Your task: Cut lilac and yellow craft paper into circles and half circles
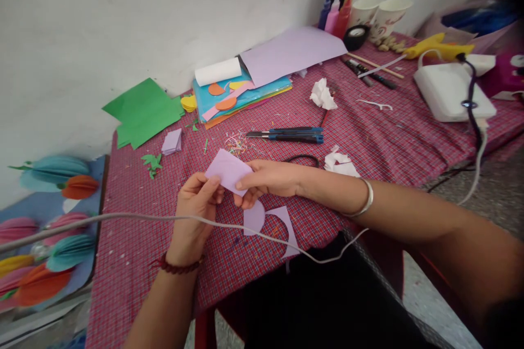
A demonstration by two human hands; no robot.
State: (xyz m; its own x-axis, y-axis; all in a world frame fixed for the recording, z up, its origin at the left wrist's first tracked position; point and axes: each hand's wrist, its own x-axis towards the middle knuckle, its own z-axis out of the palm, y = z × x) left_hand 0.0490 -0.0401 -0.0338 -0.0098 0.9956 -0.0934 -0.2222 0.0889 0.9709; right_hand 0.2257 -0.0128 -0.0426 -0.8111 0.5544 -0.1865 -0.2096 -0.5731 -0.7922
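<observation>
Both hands meet just left of the frame's centre on one small lilac paper piece [227, 170]. The left hand [195, 212] comes up from below with its fingers [213, 181] closed on the piece's lower left corner; the right hand [268, 178] reaches in from the right, its fingers [244, 185] pinched on the lower right edge. The piece lies tilted between them, its long axis running from upper left down to lower right, lifted clear of the counter [135, 229]. The two hands are equally near to it, since each touches it.

Directly below the right hand's fingers lie two more lilac cuttings on the red checked cloth: a half-round piece [254, 218] and, just right of it, an offcut [286, 224] with a curved bite out of it. A thin grey cord [123, 217] crosses the lower frame in front of both wrists.

Further out, above the hands, one blue-handled cutter [286, 134] lies with its long axis left to right, and a small stack of folded lilac slips [172, 141] sits to the upper left. Behind these are green sheets [141, 111], a coloured paper stack [241, 95], one large lilac sheet [290, 53], two paper cups [379, 15] at the upper right, and one yellow glue gun [438, 47].
</observation>
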